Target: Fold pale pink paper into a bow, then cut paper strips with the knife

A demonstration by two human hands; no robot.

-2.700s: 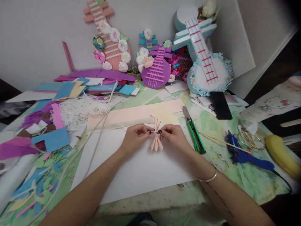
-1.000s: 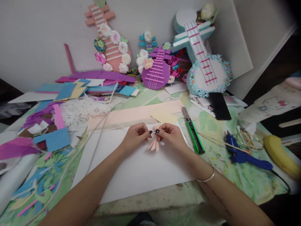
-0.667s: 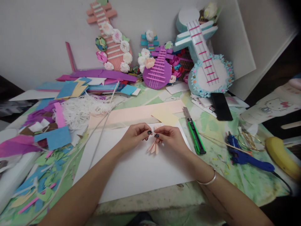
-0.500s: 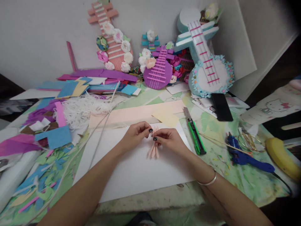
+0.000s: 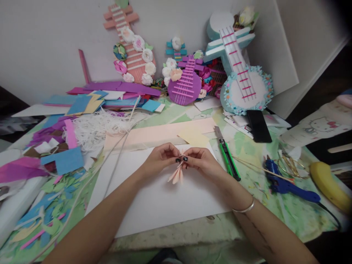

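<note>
A small pleated pink paper fan point(image 5: 176, 175) hangs over a white sheet point(image 5: 154, 198) in the middle of the table. My left hand point(image 5: 161, 158) and my right hand point(image 5: 202, 161) meet at its pinched middle, both with fingers closed on it. The fan's lower folds splay down and to the left; its upper folds are mostly hidden behind my fingertips. A silver bangle sits on my right wrist.
A green utility knife point(image 5: 227, 154) lies just right of my right hand. A blue glue gun point(image 5: 286, 181), a yellow banana-shaped thing point(image 5: 328, 185) and a black phone point(image 5: 257, 125) are further right. Foam guitars point(image 5: 239, 69) lean on the wall. Paper scraps point(image 5: 63, 146) cover the left.
The fan stood upright with both halves spread; it is now squeezed at the middle, tilted, with the lower folds swung left. My hands have drawn closer together.
</note>
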